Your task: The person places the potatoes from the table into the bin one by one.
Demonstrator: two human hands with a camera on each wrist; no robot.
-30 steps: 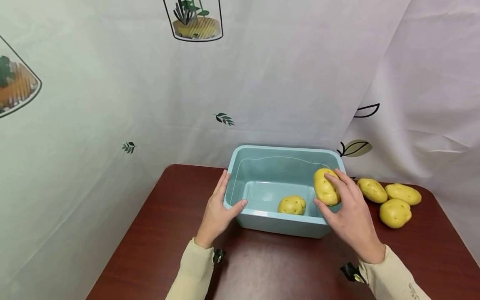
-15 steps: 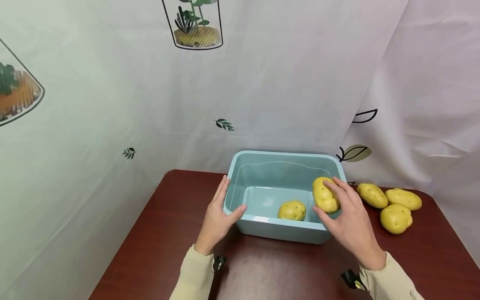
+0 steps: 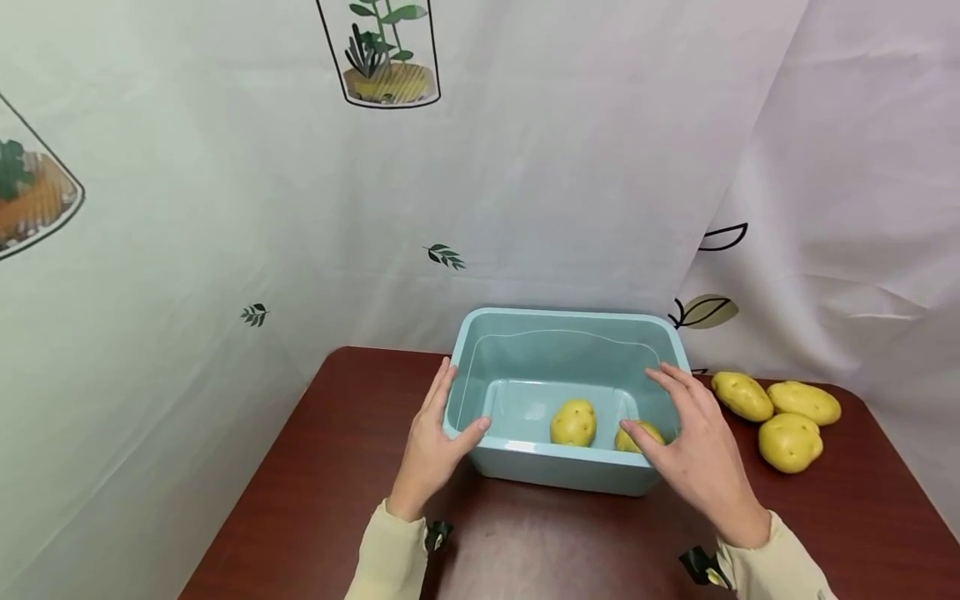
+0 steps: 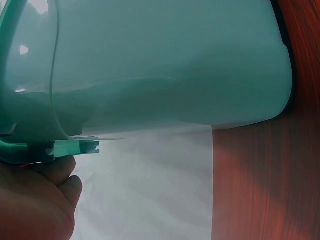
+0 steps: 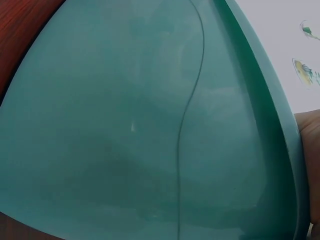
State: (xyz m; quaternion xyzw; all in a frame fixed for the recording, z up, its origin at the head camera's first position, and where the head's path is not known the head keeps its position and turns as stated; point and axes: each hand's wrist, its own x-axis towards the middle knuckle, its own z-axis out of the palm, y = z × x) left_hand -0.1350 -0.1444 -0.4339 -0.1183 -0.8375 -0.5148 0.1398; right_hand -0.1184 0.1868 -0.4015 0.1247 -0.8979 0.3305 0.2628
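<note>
A light blue plastic bin (image 3: 551,468) stands on the table with two yellow potatoes inside. One potato (image 3: 573,423) lies near the middle of its floor, by the front wall. The other potato (image 3: 637,435) is in the front right corner, partly hidden by the right thumb and the rim. My right hand (image 3: 701,454) is over that corner, its thumb and fingers spread apart and nothing between them. At the left front corner, my left hand (image 3: 431,450) touches the bin, fingers straight along the outer side and thumb (image 3: 474,433) at the front rim.
Three more potatoes lie together on the table right of the bin: one at the back left (image 3: 742,396), one at the back right (image 3: 805,403) and one in front (image 3: 790,443). A printed white cloth (image 3: 570,183) hangs behind the dark red table (image 3: 525,542).
The potato in my right hand has been let go and now lies in the bin's right front corner. The middle potato has shifted and turned slightly. My left hand stays at the bin.
</note>
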